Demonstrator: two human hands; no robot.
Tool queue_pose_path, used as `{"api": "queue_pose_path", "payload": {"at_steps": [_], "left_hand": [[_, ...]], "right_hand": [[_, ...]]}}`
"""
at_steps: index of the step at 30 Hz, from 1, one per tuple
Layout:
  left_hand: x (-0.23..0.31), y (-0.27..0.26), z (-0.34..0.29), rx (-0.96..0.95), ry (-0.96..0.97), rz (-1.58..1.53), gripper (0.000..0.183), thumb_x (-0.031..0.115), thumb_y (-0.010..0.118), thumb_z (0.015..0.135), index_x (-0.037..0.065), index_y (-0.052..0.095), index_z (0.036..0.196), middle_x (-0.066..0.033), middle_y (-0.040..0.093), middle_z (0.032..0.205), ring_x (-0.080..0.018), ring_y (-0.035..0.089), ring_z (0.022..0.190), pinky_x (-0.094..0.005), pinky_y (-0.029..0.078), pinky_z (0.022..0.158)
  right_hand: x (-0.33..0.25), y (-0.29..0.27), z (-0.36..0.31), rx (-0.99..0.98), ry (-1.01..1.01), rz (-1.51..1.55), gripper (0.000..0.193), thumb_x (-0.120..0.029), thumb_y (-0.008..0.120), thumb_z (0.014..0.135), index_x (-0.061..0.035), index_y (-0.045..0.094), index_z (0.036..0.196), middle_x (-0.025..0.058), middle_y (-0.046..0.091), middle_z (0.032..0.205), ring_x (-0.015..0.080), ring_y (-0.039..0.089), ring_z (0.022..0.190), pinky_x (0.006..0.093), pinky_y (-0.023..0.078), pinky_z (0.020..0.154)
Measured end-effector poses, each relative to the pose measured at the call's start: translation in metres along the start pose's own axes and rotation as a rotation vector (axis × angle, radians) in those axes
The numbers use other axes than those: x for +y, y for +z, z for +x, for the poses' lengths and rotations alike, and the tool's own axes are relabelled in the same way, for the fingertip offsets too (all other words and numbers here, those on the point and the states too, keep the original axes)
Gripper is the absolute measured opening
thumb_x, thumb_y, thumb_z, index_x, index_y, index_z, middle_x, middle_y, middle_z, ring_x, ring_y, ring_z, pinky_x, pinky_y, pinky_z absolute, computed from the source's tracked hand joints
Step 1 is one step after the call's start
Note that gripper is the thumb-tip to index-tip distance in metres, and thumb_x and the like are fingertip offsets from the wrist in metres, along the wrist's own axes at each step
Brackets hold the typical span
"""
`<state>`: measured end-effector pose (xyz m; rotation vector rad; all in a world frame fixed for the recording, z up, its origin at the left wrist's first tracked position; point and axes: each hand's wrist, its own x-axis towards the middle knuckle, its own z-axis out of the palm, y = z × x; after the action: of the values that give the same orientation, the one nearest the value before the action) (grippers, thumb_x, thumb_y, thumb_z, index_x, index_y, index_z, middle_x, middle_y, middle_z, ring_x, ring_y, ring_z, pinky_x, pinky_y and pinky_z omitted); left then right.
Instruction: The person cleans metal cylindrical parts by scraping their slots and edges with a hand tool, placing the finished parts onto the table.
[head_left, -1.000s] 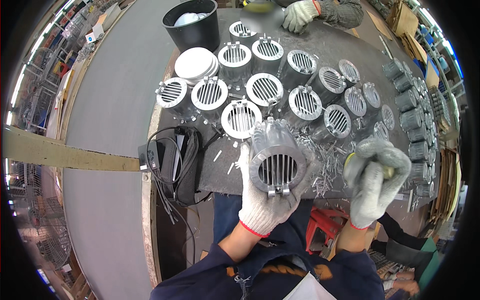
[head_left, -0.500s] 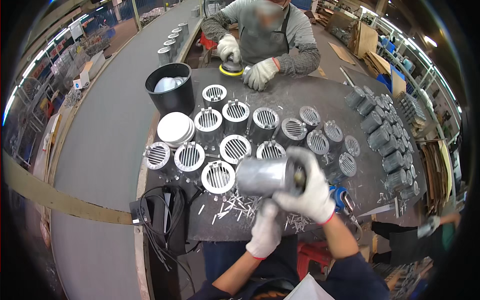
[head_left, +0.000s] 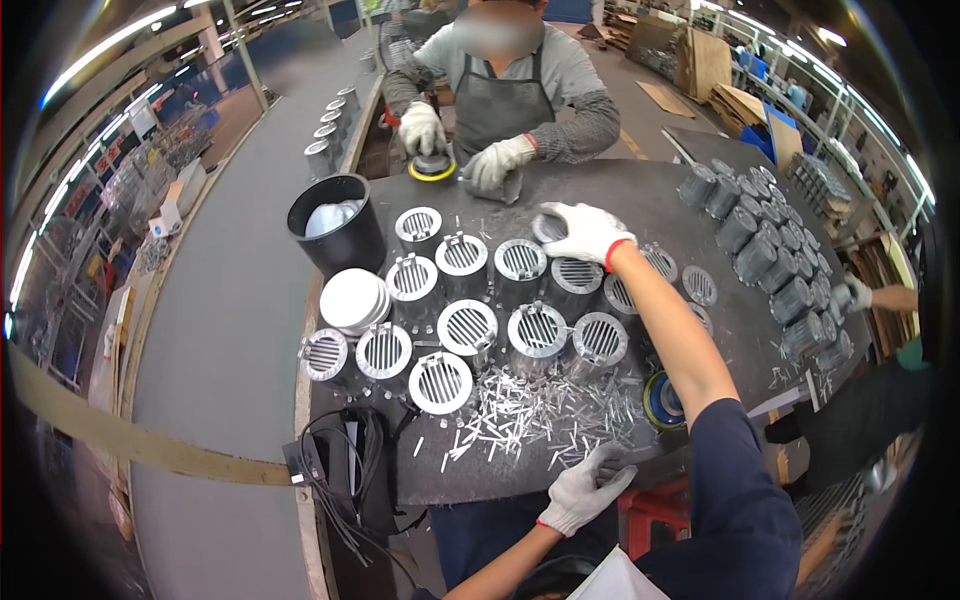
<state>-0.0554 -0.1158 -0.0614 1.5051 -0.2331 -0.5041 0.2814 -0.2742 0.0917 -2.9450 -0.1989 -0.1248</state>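
Observation:
My right hand (head_left: 585, 236), in a white glove, reaches across the table with its fingers curled round a metal cylinder (head_left: 547, 228), which they partly cover. My left hand (head_left: 588, 492), gloved too, is held palm up over the near table edge, fingers apart and holding nothing. Between the hands stand several metal cylinders with slotted round tops, among them one grated cylinder (head_left: 600, 340) at the front right of the group. Thin metal strips (head_left: 515, 410) lie scattered between this group and my left hand.
Across the table, a co-worker's gloved hands work a yellow-rimmed sander (head_left: 432, 170). A black bucket (head_left: 338, 235) and stacked white discs (head_left: 353, 302) stand at left. A blue round tool (head_left: 664, 400) lies under my right arm. More cylinders (head_left: 785, 268) crowd the right side; a conveyor (head_left: 220, 330) runs along the left.
Both hands held a metal cylinder over the strips; they have let it go. A grated cylinder now stands at the group's front right. My right hand has moved far forward onto another cylinder.

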Motion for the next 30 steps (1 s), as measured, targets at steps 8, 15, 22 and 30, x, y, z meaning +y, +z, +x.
{"api": "queue_pose_path", "payload": {"at_steps": [8, 15, 22, 30], "left_hand": [[-0.008, 0.007, 0.003, 0.031, -0.002, -0.001, 0.037, 0.004, 0.082, 0.093, -0.001, 0.068, 0.127, -0.0082, 0.080, 0.103, -0.0094, 0.075, 0.090, -0.0227, 0.058, 0.078], [-0.003, 0.011, 0.004, 0.037, 0.028, 0.077, 0.034, 0.003, 0.080, 0.093, 0.000, 0.069, 0.124, -0.0087, 0.080, 0.105, -0.0112, 0.076, 0.092, -0.0242, 0.059, 0.080], [-0.009, 0.016, 0.007, 0.060, 0.063, 0.080, 0.033, 0.000, 0.081, 0.091, -0.001, 0.069, 0.122, -0.0096, 0.080, 0.102, -0.0118, 0.076, 0.090, -0.0242, 0.059, 0.076], [-0.009, 0.018, 0.008, 0.113, 0.132, 0.124, 0.030, 0.004, 0.082, 0.092, 0.001, 0.071, 0.120, -0.0071, 0.080, 0.097, -0.0079, 0.075, 0.082, -0.0231, 0.058, 0.072]], "right_hand": [[0.101, -0.007, -0.049, 0.271, 0.237, 0.138, 0.060, -0.058, 0.067, 0.093, -0.0197, 0.064, 0.139, 0.0225, 0.065, 0.136, 0.0428, 0.065, 0.124, 0.0538, 0.053, 0.106], [0.283, -0.049, -0.180, 0.372, 0.956, -0.297, 0.058, -0.046, 0.070, 0.095, -0.0097, 0.056, 0.138, 0.0273, 0.060, 0.132, 0.0428, 0.073, 0.109, 0.0520, 0.062, 0.089], [0.420, -0.059, -0.356, 0.367, 1.428, -0.204, 0.094, -0.068, 0.070, 0.089, -0.0120, 0.043, 0.160, 0.0276, 0.061, 0.146, 0.0413, 0.067, 0.128, 0.0475, 0.057, 0.103], [0.441, -0.052, -0.374, 0.438, 1.392, -0.080, 0.095, -0.065, 0.074, 0.085, -0.0124, 0.048, 0.159, 0.0261, 0.061, 0.149, 0.0395, 0.062, 0.136, 0.0474, 0.051, 0.113]]}}
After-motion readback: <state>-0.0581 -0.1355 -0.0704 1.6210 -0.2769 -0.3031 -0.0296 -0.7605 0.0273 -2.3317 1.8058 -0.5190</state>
